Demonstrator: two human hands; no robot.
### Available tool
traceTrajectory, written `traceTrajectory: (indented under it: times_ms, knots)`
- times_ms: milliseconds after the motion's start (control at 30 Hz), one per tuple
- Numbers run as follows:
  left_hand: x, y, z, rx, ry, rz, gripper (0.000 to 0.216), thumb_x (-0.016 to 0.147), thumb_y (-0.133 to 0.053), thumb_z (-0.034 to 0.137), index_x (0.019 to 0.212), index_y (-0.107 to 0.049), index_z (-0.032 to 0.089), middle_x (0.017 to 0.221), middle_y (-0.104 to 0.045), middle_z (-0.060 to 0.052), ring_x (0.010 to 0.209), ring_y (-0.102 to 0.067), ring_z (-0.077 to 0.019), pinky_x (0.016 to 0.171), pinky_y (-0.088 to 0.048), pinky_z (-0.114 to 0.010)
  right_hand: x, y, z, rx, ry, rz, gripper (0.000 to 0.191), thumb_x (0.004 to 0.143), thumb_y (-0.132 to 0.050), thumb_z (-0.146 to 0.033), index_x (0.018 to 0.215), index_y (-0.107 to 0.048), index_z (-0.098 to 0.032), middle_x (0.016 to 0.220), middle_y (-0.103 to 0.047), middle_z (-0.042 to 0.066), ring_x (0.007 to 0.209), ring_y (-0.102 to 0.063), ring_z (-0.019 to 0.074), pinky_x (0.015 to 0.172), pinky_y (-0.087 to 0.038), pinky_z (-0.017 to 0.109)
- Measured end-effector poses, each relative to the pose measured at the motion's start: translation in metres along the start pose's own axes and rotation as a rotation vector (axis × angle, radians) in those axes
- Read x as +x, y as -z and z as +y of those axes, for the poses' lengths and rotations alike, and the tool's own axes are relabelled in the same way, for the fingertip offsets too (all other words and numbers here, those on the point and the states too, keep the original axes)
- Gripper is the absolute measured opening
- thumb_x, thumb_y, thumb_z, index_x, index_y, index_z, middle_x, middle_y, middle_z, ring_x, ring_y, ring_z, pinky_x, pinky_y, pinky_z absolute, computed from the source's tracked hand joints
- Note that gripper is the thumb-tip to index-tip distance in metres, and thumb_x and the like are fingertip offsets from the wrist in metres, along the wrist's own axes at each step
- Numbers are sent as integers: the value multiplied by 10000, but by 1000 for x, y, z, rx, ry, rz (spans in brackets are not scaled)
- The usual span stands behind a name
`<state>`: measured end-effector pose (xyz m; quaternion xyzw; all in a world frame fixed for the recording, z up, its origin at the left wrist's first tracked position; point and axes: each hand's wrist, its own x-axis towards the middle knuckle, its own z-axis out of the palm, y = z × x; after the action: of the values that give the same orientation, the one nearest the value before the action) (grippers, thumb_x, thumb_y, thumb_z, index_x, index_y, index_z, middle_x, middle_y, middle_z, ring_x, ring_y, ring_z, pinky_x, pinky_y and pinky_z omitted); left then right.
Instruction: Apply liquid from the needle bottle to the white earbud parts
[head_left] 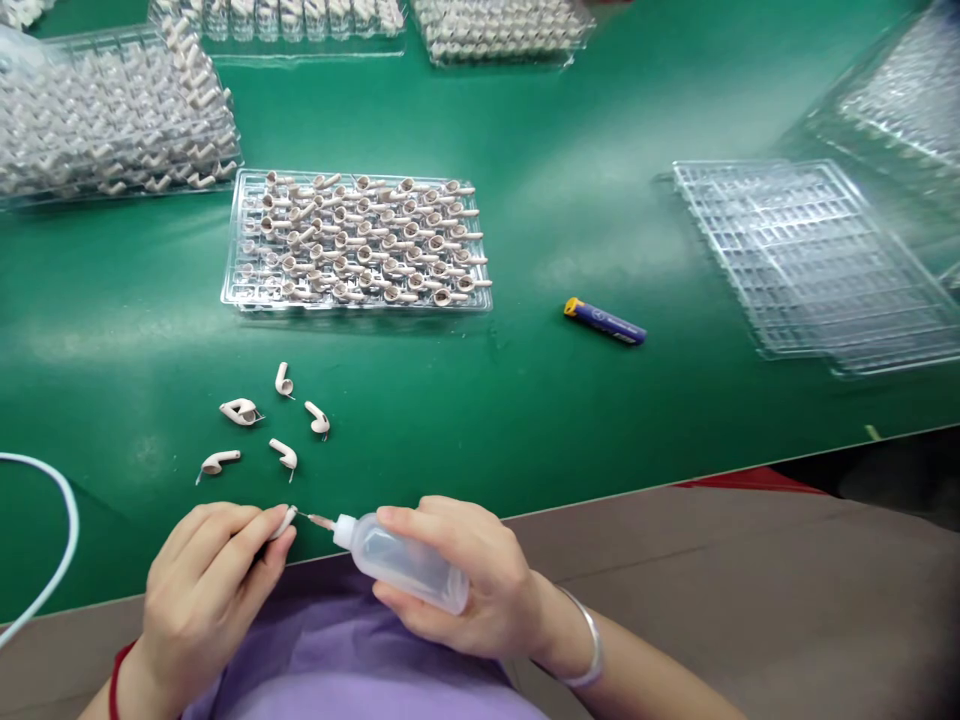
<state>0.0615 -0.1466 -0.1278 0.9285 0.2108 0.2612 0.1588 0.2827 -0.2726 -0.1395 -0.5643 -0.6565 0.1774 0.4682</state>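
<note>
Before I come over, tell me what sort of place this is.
Probably an electronics assembly workbench: a transparent tray on the green table holds rows of pale, earbud-shaped shells, and the right hand grips a needle-tipped squeeze bottle.

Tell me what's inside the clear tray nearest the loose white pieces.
The clear tray holds rows of white earbud-shaped shells, many with their round openings showing. They cover much of the tray's floor, so what lies beneath them can't be seen.
</note>
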Motion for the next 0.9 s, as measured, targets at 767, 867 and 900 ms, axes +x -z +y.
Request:
traceTrajectory:
  times_ms: [767, 867, 900]
  knots:
    - [-43, -17, 53, -1170, 1455, -228, 472, 650, -772, 609, 751, -761, 147, 583, -616, -20, 475, -435, -76, 441, -356, -179, -4, -42, -20, 83, 87, -13, 345, 885, -524, -80, 1220, -505, -159, 906, -653, 94, 769, -585, 192, 664, -540, 313]
    - [-50, -27, 53, -1222, 1515, -193, 526, 607, -792, 623, 820, -772, 143, 574, -588, -12, 459, -369, -65, 418, -292, -185, -5, -43, -20, -19, 68, -9, 225, 897, -520, -87, 1105, -548, -167, 860, -645, 81, 735, -567, 188, 648, -512, 319]
    - [-51, -30, 53, -1237, 1525, -191, 549, 595, -794, 632, 840, -774, 141, 589, -599, -19, 458, -364, -66, 418, -287, -189, -6, -43, -20, -39, 63, -9, 202, 899, -519, -88, 1081, -555, -167, 853, -642, 79, 734, -564, 188, 648, -504, 320]
